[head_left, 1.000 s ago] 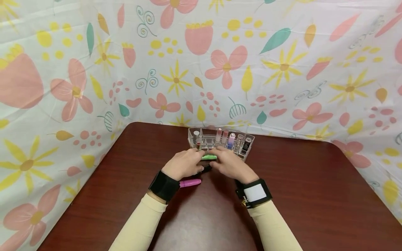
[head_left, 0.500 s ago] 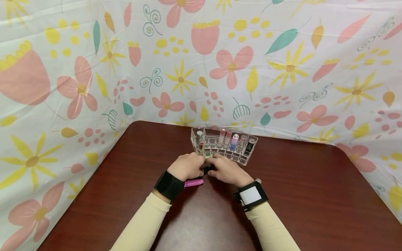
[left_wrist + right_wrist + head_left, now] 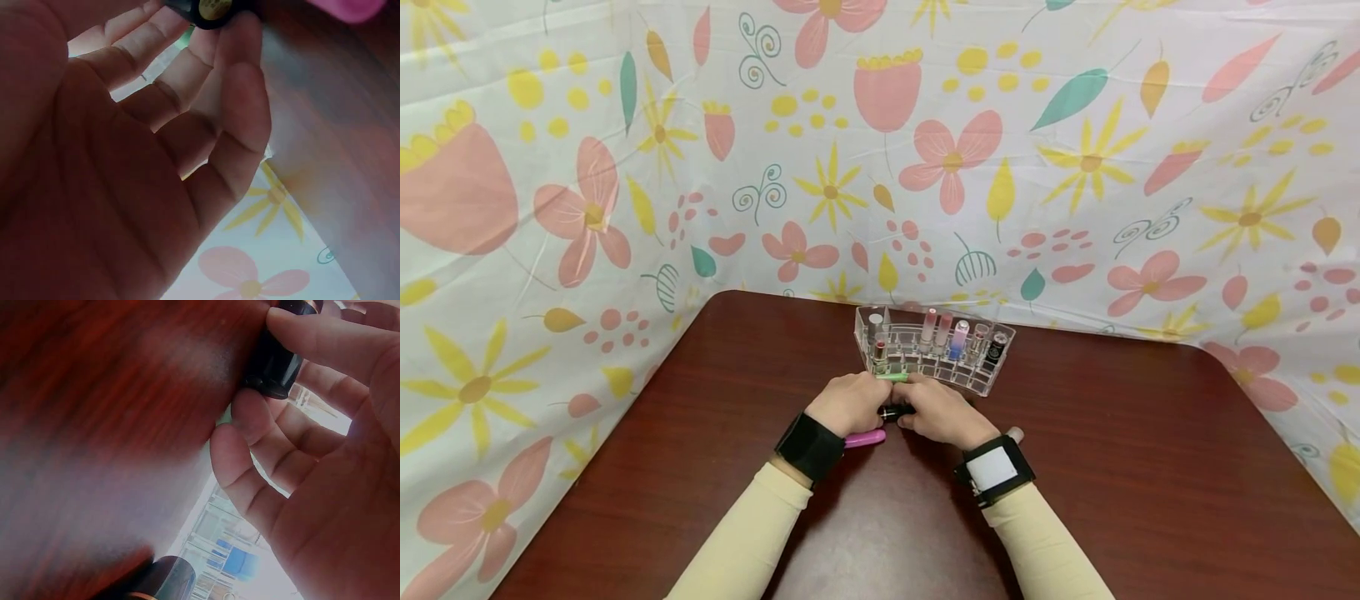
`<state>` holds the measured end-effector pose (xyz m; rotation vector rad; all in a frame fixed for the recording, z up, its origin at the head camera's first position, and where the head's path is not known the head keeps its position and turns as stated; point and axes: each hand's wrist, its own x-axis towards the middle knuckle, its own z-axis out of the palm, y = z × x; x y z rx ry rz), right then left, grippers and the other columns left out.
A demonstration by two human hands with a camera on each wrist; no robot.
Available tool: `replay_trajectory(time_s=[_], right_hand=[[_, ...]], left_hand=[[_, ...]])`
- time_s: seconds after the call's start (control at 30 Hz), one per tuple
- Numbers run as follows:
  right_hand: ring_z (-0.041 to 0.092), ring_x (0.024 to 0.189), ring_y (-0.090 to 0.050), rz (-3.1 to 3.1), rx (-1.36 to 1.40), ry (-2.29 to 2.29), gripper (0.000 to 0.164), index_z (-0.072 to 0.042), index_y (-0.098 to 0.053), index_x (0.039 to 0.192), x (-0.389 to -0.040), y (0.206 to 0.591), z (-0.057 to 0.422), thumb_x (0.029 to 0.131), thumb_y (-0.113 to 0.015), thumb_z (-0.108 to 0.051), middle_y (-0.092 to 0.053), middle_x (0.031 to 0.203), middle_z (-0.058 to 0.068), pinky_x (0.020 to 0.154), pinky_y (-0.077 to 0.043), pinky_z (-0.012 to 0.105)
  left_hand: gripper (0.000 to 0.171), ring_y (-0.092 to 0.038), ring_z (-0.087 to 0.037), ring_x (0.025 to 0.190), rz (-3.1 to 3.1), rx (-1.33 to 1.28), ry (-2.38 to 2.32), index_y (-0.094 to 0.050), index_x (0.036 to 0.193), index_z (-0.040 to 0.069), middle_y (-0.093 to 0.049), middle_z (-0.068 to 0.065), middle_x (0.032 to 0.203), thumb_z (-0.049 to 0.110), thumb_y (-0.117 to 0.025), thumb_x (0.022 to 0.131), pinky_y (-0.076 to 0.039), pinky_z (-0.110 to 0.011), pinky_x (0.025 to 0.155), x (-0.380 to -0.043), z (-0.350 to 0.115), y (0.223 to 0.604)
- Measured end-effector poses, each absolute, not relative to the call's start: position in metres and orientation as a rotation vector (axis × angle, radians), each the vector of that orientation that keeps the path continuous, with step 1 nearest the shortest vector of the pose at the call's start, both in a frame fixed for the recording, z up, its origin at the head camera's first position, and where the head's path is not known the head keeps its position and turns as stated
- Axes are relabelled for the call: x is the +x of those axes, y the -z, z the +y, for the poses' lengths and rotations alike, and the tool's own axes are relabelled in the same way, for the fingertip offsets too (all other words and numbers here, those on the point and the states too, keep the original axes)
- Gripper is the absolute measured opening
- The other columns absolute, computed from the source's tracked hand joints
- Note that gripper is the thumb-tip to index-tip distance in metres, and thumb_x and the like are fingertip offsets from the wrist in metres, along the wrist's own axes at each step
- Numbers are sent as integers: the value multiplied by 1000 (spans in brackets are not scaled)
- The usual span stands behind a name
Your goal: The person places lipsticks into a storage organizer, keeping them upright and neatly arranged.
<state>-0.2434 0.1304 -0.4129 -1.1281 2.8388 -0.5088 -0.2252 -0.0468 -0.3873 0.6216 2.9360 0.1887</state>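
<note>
Black tube point(image 3: 274, 359) partly hidden by fingers point(image 3: 251, 414).

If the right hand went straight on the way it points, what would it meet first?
Probably the green item right by its fingertips, with the left hand close alongside; the clear organizer sits beyond. Depth is unclear there, so the left hand's fingers could come first.

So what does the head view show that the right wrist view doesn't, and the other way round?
Only the head view: the pink tube and both cream sleeves.
Only the right wrist view: the palm of the right hand and the end of the black tube which that hand grips.
Both: that hand, part of that tube, the clear organizer, cut off in the wrist view, and the wooden table.
</note>
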Motion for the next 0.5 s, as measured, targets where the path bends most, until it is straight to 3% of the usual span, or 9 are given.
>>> replay_trajectory(time_s=[0.27, 0.5], right_hand=[[20, 103, -65, 2833, -1167, 547, 22, -13, -70, 107, -244, 407, 132, 86, -77, -8, -67, 110, 6, 84, -55, 41], [24, 99, -69, 2957, -1336, 782, 26, -5, -72, 110, -244, 373, 140, 85, -76, -2, -73, 105, 8, 87, -56, 41]], left_hand=[[10, -61, -14, 79, 2916, 685, -245, -69, 93, 16, -71, 0, 95, 19, -77, 88, -51, -35, 67, -225, -52, 380], [14, -60, -10, 78, 3069, 862, -378, -67, 104, 17, -68, 3, 96, 24, -73, 93, -50, -29, 66, -224, -66, 354]])
